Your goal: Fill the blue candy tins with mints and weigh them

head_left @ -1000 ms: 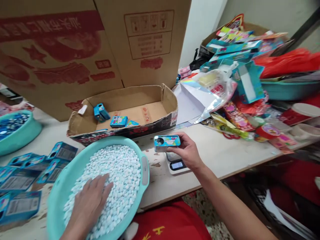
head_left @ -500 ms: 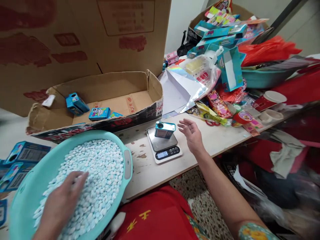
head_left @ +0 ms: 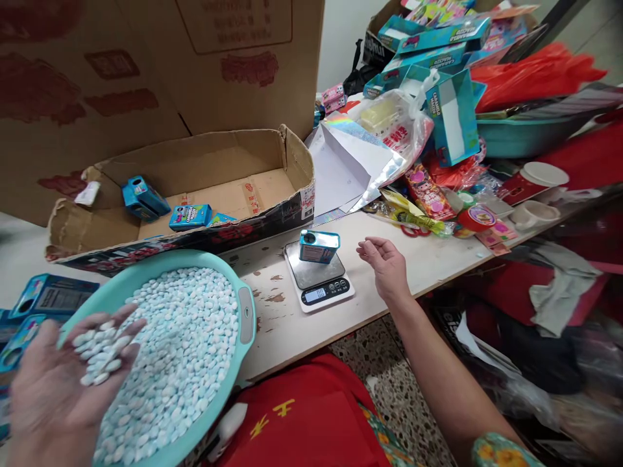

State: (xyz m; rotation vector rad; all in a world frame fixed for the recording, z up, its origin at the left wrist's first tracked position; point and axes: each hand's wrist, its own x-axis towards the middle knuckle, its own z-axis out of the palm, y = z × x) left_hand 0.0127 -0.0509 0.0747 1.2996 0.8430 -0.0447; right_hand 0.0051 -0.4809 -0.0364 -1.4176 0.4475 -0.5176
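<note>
My left hand point(head_left: 63, 383) is palm up over the left side of a turquoise basin point(head_left: 246, 314), its fingers curled around a small heap of white candies point(head_left: 100, 353). Many more pale white-blue candies point(head_left: 195, 344) lie loose in the basin. A digital scale point(head_left: 321, 285) is on the table to the basin's right, with a small blue candy box point(head_left: 319, 247) on its plate. The box has a dark round hole in its upper face. Just right of the scale, my right hand point(head_left: 387, 266) hovers, fingertips drawn together; whether anything is between them I cannot make out.
Behind the basin stands an open cardboard carton point(head_left: 272, 175) with a few blue boxes point(head_left: 189, 216) inside. More blue boxes point(head_left: 51, 295) are at the far left. Plastic bags, wrappers, a paper cup point(head_left: 538, 178) and a mug point(head_left: 535, 215) crowd the table's right side.
My left hand has lifted out of the candies, moved left and turned palm up with a handful. My right hand has shifted slightly right, its spread fingers now drawn together. The box stays on the scale.
</note>
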